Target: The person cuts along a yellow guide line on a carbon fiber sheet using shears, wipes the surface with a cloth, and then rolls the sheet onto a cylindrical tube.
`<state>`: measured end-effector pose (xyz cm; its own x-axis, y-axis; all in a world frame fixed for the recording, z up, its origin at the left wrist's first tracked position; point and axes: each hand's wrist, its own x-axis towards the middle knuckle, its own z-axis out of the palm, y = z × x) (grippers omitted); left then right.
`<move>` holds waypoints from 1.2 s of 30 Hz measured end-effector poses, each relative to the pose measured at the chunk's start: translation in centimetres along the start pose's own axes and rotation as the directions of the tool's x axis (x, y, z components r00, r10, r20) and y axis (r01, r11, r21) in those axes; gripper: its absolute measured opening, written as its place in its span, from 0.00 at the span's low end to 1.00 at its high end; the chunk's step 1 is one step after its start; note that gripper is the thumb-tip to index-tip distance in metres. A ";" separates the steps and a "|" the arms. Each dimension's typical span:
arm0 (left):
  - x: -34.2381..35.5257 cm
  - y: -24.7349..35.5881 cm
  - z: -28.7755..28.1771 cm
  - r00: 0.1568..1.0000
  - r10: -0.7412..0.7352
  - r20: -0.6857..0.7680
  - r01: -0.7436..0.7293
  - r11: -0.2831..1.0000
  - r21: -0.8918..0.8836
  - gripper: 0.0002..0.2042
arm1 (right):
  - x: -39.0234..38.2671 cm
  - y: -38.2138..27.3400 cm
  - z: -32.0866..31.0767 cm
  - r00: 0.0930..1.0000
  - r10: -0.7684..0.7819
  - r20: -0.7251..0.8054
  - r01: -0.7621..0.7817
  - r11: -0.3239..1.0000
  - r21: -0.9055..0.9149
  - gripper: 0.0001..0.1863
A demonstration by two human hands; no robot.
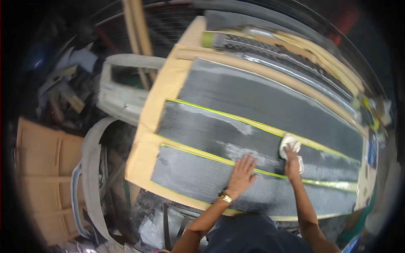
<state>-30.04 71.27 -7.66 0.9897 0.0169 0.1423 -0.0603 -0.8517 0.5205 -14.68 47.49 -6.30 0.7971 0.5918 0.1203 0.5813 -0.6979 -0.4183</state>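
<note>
Three dark grey woven sheets, like carbon-fibre cloth, lie side by side on a tan board. Yellow-green lines edge the middle sheet and the near sheet; the far sheet is the widest. My right hand presses a crumpled white cloth onto the right part of the middle sheet. Flat with fingers stretched, my left hand rests where the middle and near sheets meet, a watch on its wrist. Whitish streaks show on the middle sheet between my hands.
Along the board's far edge lie a brown cardboard tube and a roll of patterned black material. At the left stand a pale moulded frame, a curved grey strip and an orange-brown panel. Clear plastic lies below the near edge.
</note>
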 end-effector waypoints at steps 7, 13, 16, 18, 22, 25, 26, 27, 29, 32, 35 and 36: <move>-1.1 -0.8 0.6 0.993 0.079 -0.087 -0.072 0.994 0.081 0.25 | 17.5 -26.2 14.4 0.906 -0.420 0.042 0.410 0.899 0.157 0.30; 0.3 1.5 3.2 0.987 0.097 -0.129 -0.118 0.979 -0.169 0.25 | 31.1 -35.1 20.2 0.866 -0.478 0.147 0.365 0.805 0.467 0.26; -0.8 -0.9 0.6 0.999 0.034 -0.027 -0.039 0.980 -0.193 0.27 | 28.2 -38.5 15.4 0.844 -0.509 0.167 0.262 0.663 0.701 0.23; -1.2 -3.9 -3.1 0.994 -0.067 -0.088 0.054 0.988 -0.144 0.27 | 24.9 -36.6 9.8 0.811 -0.585 -0.012 0.372 0.501 0.781 0.21; -2.8 -12.0 -11.4 0.921 -0.300 -0.248 0.303 0.953 -0.024 0.27 | 13.7 -18.1 -1.7 0.967 -0.245 0.073 0.199 0.900 0.388 0.30; -5.1 -18.9 -16.5 0.849 -0.387 -0.358 0.469 0.865 0.176 0.26 | 4.8 -7.9 -2.9 0.994 -0.094 0.046 0.085 0.980 0.181 0.31; -5.9 -20.5 -17.4 0.836 -0.403 -0.372 0.504 0.831 0.234 0.25 | 2.3 -6.7 -2.3 0.993 -0.103 0.061 0.093 0.984 0.155 0.30; -6.8 -21.7 -17.6 0.835 -0.401 -0.376 0.505 0.829 0.238 0.25 | 1.5 -7.1 -0.7 0.986 -0.135 0.101 0.116 0.978 0.174 0.29; -7.8 -24.2 -18.3 0.839 -0.451 -0.304 0.512 0.843 0.163 0.25 | 0.8 -8.8 2.6 0.957 -0.226 0.183 0.182 0.957 0.227 0.28; -9.0 -24.9 -17.7 0.840 -0.426 -0.336 0.491 0.861 0.135 0.25 | 5.9 -18.3 7.3 0.890 -0.371 0.264 0.336 0.926 0.169 0.37; -8.4 -24.7 -17.5 0.829 -0.430 -0.357 0.488 0.868 0.088 0.24 | 12.7 -26.7 14.3 0.816 -0.545 0.193 0.506 0.835 0.217 0.34; -8.9 -24.8 -17.5 0.811 -0.457 -0.366 0.513 0.856 0.068 0.24 | 15.2 -30.8 15.9 0.787 -0.586 0.194 0.541 0.806 0.242 0.32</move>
<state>-39.62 101.39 -7.04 0.7822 0.5948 0.1852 0.4652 -0.7554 0.4615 -23.10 84.39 -5.93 0.2545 0.9528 0.1653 0.8599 -0.1448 -0.4895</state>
